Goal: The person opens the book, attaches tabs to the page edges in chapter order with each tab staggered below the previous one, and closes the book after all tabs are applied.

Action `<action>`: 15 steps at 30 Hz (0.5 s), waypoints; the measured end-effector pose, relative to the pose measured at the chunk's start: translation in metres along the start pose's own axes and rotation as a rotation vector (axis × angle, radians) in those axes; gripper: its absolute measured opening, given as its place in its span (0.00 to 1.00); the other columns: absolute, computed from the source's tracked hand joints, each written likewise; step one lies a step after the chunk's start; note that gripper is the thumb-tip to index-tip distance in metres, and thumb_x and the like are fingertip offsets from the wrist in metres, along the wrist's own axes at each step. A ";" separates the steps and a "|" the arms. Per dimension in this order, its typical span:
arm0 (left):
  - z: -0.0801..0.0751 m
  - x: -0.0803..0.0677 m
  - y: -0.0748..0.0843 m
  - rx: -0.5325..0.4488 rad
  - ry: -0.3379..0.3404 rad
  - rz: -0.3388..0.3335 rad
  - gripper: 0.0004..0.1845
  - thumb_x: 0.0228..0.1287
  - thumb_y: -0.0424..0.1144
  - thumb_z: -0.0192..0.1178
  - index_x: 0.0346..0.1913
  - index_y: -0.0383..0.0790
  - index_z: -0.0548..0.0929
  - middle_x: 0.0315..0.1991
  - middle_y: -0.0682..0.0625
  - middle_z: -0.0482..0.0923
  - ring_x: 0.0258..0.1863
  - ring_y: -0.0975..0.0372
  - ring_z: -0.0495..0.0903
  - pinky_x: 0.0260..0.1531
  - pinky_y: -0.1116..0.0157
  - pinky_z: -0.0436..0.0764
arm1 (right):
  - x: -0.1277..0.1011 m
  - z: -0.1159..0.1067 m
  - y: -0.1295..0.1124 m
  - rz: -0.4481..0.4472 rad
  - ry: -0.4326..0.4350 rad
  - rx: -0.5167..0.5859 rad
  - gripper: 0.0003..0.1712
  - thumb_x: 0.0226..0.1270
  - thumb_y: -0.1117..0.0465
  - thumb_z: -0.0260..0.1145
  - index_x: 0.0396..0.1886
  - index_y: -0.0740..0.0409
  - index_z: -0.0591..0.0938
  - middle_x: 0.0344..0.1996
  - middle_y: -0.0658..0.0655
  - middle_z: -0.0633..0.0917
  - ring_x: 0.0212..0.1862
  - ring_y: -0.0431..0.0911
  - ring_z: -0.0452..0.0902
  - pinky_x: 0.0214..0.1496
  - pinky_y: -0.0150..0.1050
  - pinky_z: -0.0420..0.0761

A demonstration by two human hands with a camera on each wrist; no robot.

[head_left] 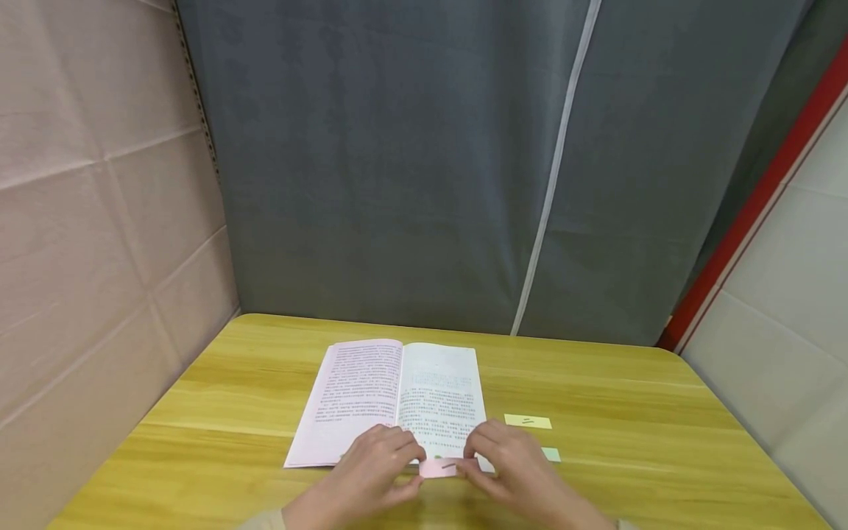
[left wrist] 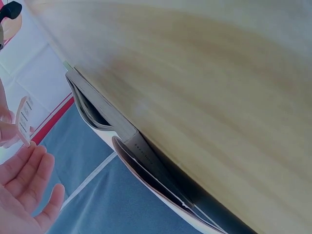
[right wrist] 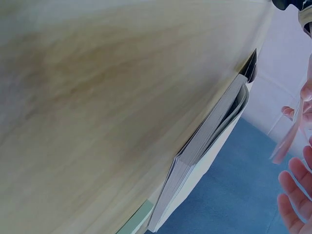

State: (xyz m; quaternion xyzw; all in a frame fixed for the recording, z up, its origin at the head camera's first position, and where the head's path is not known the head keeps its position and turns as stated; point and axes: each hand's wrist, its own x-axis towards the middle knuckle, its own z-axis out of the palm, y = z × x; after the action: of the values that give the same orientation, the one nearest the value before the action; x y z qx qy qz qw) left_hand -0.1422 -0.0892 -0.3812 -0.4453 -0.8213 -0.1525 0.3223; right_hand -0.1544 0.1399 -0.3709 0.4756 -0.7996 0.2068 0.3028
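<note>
The left hand [head_left: 377,465] and right hand [head_left: 513,462] pinch the pink slip [head_left: 437,468] near the open book [head_left: 440,412]; positioning it seems the current step, and the next move likely calls for keeping it level

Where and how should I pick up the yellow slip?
Probably pinch the yellow slip by its right end, coming from the right. It lies flat and lengthwise across the table, and its left end sits close to the right hand and faces the book.
</note>
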 end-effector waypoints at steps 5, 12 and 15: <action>0.000 0.000 0.001 -0.004 -0.019 -0.012 0.09 0.38 0.41 0.65 0.26 0.47 0.78 0.25 0.61 0.72 0.24 0.73 0.68 0.27 0.75 0.67 | 0.001 0.001 0.000 -0.064 0.029 0.030 0.08 0.54 0.56 0.64 0.22 0.49 0.74 0.25 0.41 0.74 0.28 0.34 0.68 0.29 0.23 0.67; -0.001 -0.001 0.001 -0.033 -0.091 -0.047 0.08 0.39 0.42 0.63 0.27 0.46 0.79 0.24 0.61 0.72 0.23 0.74 0.67 0.29 0.75 0.69 | 0.002 0.002 -0.003 -0.151 0.057 0.070 0.08 0.55 0.58 0.64 0.20 0.50 0.74 0.25 0.42 0.74 0.28 0.34 0.67 0.31 0.20 0.65; 0.000 -0.002 0.002 -0.025 -0.109 -0.050 0.08 0.39 0.43 0.63 0.26 0.47 0.79 0.24 0.62 0.71 0.23 0.74 0.67 0.29 0.74 0.69 | 0.004 0.003 -0.004 -0.213 0.075 0.086 0.08 0.53 0.59 0.65 0.20 0.51 0.75 0.26 0.43 0.74 0.29 0.35 0.69 0.33 0.20 0.66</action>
State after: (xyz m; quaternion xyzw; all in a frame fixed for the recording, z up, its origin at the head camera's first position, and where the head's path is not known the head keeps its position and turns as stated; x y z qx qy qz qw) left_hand -0.1400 -0.0894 -0.3820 -0.4365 -0.8465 -0.1464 0.2675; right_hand -0.1533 0.1333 -0.3699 0.5624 -0.7230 0.2251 0.3322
